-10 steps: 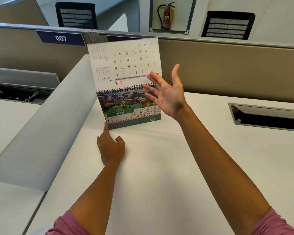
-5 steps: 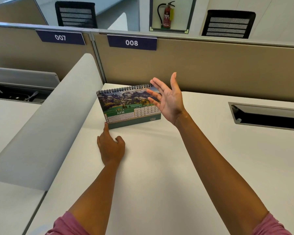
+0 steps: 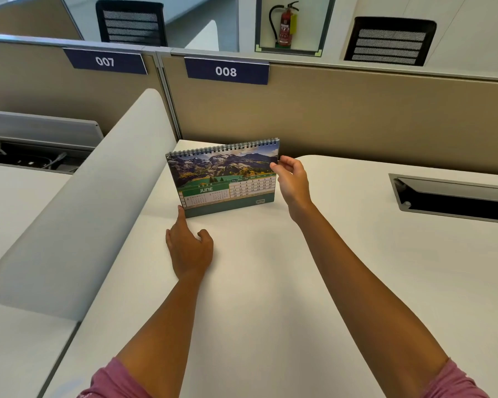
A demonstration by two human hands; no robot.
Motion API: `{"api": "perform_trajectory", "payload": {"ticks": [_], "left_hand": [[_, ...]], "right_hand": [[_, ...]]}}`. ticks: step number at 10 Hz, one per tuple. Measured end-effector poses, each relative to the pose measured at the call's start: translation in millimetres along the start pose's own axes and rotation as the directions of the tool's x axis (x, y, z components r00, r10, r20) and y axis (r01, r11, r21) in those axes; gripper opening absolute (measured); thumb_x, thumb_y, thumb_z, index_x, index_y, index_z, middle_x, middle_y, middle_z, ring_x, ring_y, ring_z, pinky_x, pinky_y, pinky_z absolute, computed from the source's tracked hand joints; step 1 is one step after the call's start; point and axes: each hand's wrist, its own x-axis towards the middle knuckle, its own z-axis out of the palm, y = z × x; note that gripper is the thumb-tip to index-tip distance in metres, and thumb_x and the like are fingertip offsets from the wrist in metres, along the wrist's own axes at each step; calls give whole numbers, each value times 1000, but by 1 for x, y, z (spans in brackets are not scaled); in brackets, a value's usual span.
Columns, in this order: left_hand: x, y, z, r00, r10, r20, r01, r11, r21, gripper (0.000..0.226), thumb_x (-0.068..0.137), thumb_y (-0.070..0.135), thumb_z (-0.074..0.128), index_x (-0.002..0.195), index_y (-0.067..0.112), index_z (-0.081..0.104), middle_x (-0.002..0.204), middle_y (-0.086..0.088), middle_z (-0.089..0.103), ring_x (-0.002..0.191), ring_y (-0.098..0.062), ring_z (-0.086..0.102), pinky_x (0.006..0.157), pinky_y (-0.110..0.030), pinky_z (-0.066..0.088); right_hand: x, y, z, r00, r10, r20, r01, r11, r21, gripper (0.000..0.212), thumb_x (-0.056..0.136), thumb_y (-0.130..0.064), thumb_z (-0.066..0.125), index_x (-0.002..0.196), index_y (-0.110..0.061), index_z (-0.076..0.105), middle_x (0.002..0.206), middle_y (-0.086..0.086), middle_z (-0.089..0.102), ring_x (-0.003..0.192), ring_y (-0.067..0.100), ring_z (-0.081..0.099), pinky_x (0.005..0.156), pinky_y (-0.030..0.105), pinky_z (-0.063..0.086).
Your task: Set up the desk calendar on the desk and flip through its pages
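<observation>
White laminate forms the desk (image 3: 270,282), and the spiral-bound desk calendar with a green base and a mountain photograph (image 3: 224,179) is stood upright near the desk's far-left corner, just in front of the tan partition panel (image 3: 357,119). The June page is shown facing the person.

The set-up step is judged finished, and the flipping step is in hand. The right hand (image 3: 292,182) is placed at the calendar's right edge, below the wire binding, with thumb and fingertips closed in a pinch on what appears to be the edge of the front page; whether one sheet or several are caught cannot be told. The left hand (image 3: 189,248) is laid on the desk in front of the calendar, its grip loose and holding nothing, with one extended finger touching the base at the lower-left corner as a brace.

For the next move, the pinched page would need to be lifted up and carried over the binding toward the back, while the base is kept pressed so the stand is not tipped or slid.

Open room is ample toward the near edge and the right. At the left edge, a curved pale grey divider (image 3: 78,214) is close beside the calendar, and the partition behind leaves little clearance for a turning page. A recessed cable tray (image 3: 454,196) lies well apart at the right.
</observation>
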Motion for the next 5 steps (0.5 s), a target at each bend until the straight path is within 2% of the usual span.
{"api": "perform_trajectory", "payload": {"ticks": [1, 2, 3, 4, 5], "left_hand": [[-1, 1, -1, 1000, 12, -1, -12, 1000, 4, 73, 91, 13, 58, 158, 20, 28, 145, -12, 54, 143, -36, 38, 119, -56, 33], [1, -1, 1, 1000, 23, -11, -23, 1000, 10, 73, 92, 14, 59, 157, 20, 28, 143, -12, 55, 141, -35, 40, 119, -55, 33], [-1, 2, -1, 1000, 22, -7, -21, 1000, 9, 73, 92, 14, 59, 158, 20, 27, 144, -12, 54, 140, -35, 41, 119, -55, 33], [-2, 2, -2, 999, 18, -37, -19, 1000, -17, 76, 91, 13, 60, 158, 21, 25, 148, -10, 51, 140, -33, 42, 119, -52, 34], [-3, 1, -1, 997, 11, -71, -16, 998, -66, 78, 90, 11, 60, 158, 20, 24, 153, -10, 47, 141, -31, 42, 119, -46, 32]], "right_hand": [[0, 6, 1, 1000, -1, 22, 2, 999, -41, 40, 96, -25, 57, 134, -18, 46, 133, 3, 56, 93, 8, 57, 46, 3, 43], [-1, 17, 4, 998, -16, 69, 21, 996, -81, 43, 96, -22, 56, 137, -21, 43, 138, 4, 53, 104, 14, 57, 55, 8, 50], [-2, 21, 4, 997, -3, 83, 12, 995, -100, 47, 97, -21, 56, 141, -22, 38, 144, 5, 49, 119, 21, 56, 76, 21, 57], [-8, 32, 2, 1000, -1, 18, 4, 988, -152, 54, 96, -27, 57, 144, -22, 34, 152, 6, 40, 134, 26, 44, 95, 32, 48], [-11, 38, -5, 993, -26, -119, 11, 991, -130, 51, 95, -29, 58, 141, -21, 37, 150, 5, 42, 135, 25, 43, 100, 35, 45]]}}
